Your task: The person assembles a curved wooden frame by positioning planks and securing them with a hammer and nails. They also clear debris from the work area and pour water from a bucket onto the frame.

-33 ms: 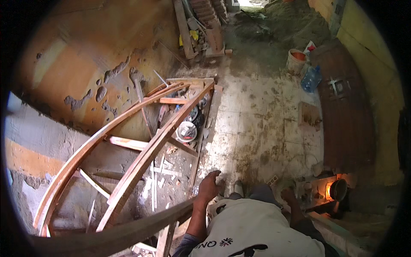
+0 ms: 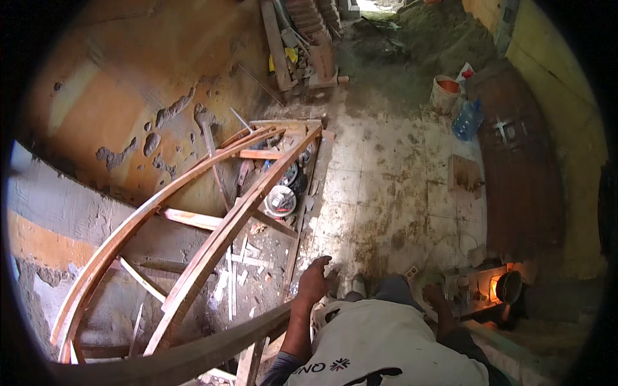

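Observation:
My left hand hangs in front of my body, its fingers loosely bent and apart, with nothing visible in it. Beside that wrist ends a dark wooden beam that runs in from the lower left. My right hand is low at my right side, dark and blurred, so its fingers and anything in them cannot be made out. Nearest to it on the right, a dark round pan stands against a glowing orange fire.
A curved wooden frame with crossbars leans along the left wall. Within it are a white bucket and scraps. To the right are a brown door panel, a blue water jug, a paint bucket and a wooden box.

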Demonstrator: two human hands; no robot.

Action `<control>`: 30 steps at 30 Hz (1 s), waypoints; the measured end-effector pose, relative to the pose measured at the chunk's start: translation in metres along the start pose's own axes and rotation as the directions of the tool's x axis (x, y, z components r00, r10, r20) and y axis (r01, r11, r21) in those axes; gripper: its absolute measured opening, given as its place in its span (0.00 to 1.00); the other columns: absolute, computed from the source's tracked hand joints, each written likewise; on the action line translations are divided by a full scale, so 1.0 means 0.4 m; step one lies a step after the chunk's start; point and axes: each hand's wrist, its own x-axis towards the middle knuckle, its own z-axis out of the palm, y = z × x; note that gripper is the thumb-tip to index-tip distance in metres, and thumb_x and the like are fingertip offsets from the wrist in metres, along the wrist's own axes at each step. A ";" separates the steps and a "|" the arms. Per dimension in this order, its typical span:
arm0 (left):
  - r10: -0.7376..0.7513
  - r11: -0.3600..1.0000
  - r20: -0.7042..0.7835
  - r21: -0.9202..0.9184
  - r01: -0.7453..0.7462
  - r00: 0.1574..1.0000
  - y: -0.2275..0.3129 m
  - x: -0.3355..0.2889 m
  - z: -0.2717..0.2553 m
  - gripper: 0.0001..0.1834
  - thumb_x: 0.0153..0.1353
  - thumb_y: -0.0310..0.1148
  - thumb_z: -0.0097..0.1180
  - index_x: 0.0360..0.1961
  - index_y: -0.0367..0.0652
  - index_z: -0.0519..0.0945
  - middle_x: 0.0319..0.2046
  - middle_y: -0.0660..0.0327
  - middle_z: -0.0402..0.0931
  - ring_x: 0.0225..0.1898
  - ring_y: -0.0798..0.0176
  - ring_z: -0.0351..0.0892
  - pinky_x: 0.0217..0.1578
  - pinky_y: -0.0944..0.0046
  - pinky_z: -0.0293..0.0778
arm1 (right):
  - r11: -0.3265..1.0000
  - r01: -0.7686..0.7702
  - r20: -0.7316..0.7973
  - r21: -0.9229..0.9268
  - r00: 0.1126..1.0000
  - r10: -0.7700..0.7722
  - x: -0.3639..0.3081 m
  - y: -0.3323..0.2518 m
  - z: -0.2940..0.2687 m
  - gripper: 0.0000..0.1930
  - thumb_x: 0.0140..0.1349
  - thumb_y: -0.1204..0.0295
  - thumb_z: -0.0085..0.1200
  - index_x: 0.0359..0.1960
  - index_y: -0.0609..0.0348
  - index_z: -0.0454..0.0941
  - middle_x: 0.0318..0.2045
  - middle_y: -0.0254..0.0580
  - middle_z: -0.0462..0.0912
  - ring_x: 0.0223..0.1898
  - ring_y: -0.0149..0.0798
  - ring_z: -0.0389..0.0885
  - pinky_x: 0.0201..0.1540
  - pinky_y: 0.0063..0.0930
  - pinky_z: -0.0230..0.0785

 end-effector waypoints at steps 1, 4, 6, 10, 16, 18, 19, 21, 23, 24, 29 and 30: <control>-0.018 1.000 0.003 0.010 0.017 1.000 0.006 0.029 -0.004 0.26 0.67 0.42 0.63 0.60 0.38 0.77 0.57 0.46 0.79 0.50 0.44 0.84 0.51 0.49 0.79 | 1.000 0.002 0.004 -0.031 1.000 -0.002 0.027 -0.008 -0.011 0.11 0.67 0.66 0.54 0.38 0.61 0.85 0.33 0.48 0.85 0.34 0.46 0.84 0.40 0.42 0.76; -0.053 0.999 -0.001 0.005 0.053 0.999 0.019 0.090 -0.008 0.27 0.67 0.44 0.63 0.61 0.40 0.77 0.58 0.45 0.78 0.56 0.44 0.81 0.57 0.50 0.76 | 0.926 0.214 0.076 -0.311 0.977 -0.200 0.116 0.010 -0.033 0.12 0.67 0.66 0.54 0.40 0.60 0.86 0.33 0.48 0.85 0.35 0.46 0.86 0.41 0.42 0.78; -0.090 0.996 -0.007 0.015 0.090 0.996 0.021 0.127 -0.001 0.27 0.67 0.44 0.63 0.62 0.41 0.77 0.58 0.45 0.78 0.58 0.44 0.80 0.58 0.50 0.75 | 0.785 0.386 0.149 -0.484 0.921 -0.361 0.193 0.030 -0.050 0.12 0.67 0.66 0.54 0.41 0.59 0.86 0.33 0.49 0.86 0.36 0.46 0.86 0.42 0.41 0.79; -0.237 0.971 0.003 -0.019 0.237 0.971 -0.016 0.215 0.043 0.27 0.66 0.45 0.62 0.62 0.41 0.78 0.58 0.46 0.79 0.59 0.46 0.80 0.59 0.51 0.74 | 0.548 0.575 0.242 -0.608 0.791 -0.561 0.356 0.029 -0.116 0.12 0.68 0.67 0.53 0.43 0.57 0.88 0.32 0.49 0.86 0.37 0.46 0.88 0.43 0.41 0.80; -0.406 0.910 0.047 0.112 0.399 0.913 -0.201 0.326 0.208 0.28 0.64 0.49 0.62 0.58 0.39 0.80 0.54 0.44 0.82 0.56 0.42 0.82 0.58 0.49 0.76 | 0.523 0.471 0.421 -0.710 0.880 -0.220 0.630 -0.201 -0.345 0.11 0.69 0.66 0.55 0.41 0.58 0.86 0.29 0.42 0.85 0.32 0.40 0.86 0.38 0.38 0.79; -0.433 0.894 0.143 0.195 0.404 0.890 -0.242 0.361 0.271 0.27 0.65 0.50 0.60 0.55 0.39 0.81 0.53 0.41 0.82 0.55 0.40 0.82 0.57 0.47 0.76 | 0.996 -0.085 0.146 -0.011 0.986 0.086 0.682 -0.286 -0.443 0.11 0.71 0.65 0.54 0.38 0.59 0.83 0.28 0.42 0.83 0.27 0.36 0.80 0.33 0.39 0.76; -0.451 0.883 0.191 0.241 0.403 0.872 -0.248 0.381 0.297 0.27 0.65 0.51 0.58 0.53 0.39 0.82 0.52 0.40 0.82 0.55 0.38 0.82 0.57 0.46 0.76 | 0.999 -0.036 0.146 0.014 0.989 0.034 0.707 -0.332 -0.495 0.11 0.72 0.64 0.53 0.38 0.59 0.82 0.27 0.42 0.82 0.25 0.35 0.78 0.31 0.38 0.74; -0.369 0.912 0.200 0.265 0.313 0.908 -0.233 0.394 0.339 0.29 0.66 0.54 0.55 0.48 0.35 0.83 0.49 0.36 0.82 0.53 0.34 0.81 0.56 0.41 0.75 | 1.000 -0.017 0.153 -0.012 0.988 0.019 0.756 -0.419 -0.601 0.12 0.73 0.63 0.52 0.40 0.59 0.80 0.27 0.42 0.81 0.23 0.34 0.75 0.29 0.36 0.71; -0.444 0.896 0.143 0.076 0.437 0.885 -0.194 0.389 0.371 0.30 0.67 0.54 0.54 0.46 0.32 0.83 0.48 0.35 0.82 0.53 0.33 0.81 0.56 0.40 0.75 | 0.998 -0.020 0.173 -0.067 0.984 0.031 0.802 -0.498 -0.681 0.12 0.74 0.63 0.52 0.43 0.60 0.80 0.27 0.41 0.80 0.23 0.33 0.73 0.28 0.33 0.70; -0.464 0.884 0.138 0.146 0.445 0.875 -0.178 0.394 0.385 0.31 0.67 0.55 0.54 0.46 0.31 0.83 0.47 0.35 0.82 0.52 0.33 0.81 0.55 0.40 0.75 | 0.999 -0.020 0.201 -0.027 0.979 0.025 0.824 -0.527 -0.718 0.12 0.74 0.63 0.51 0.44 0.60 0.79 0.27 0.41 0.80 0.22 0.33 0.73 0.27 0.33 0.70; -0.458 0.855 0.180 0.357 0.376 0.870 -0.156 0.433 0.435 0.32 0.68 0.56 0.52 0.46 0.31 0.84 0.43 0.35 0.83 0.48 0.31 0.82 0.54 0.39 0.76 | 0.992 -0.083 0.258 0.097 0.964 0.055 0.958 -0.545 -0.774 0.11 0.76 0.65 0.50 0.45 0.60 0.79 0.29 0.40 0.80 0.22 0.30 0.70 0.26 0.31 0.68; -0.423 0.872 0.191 0.352 0.341 0.886 -0.158 0.445 0.443 0.32 0.69 0.56 0.52 0.45 0.32 0.85 0.42 0.36 0.83 0.48 0.31 0.82 0.54 0.39 0.76 | 0.993 -0.069 0.253 0.091 0.966 0.044 0.991 -0.524 -0.757 0.11 0.75 0.65 0.50 0.45 0.59 0.80 0.29 0.40 0.80 0.22 0.30 0.71 0.27 0.31 0.69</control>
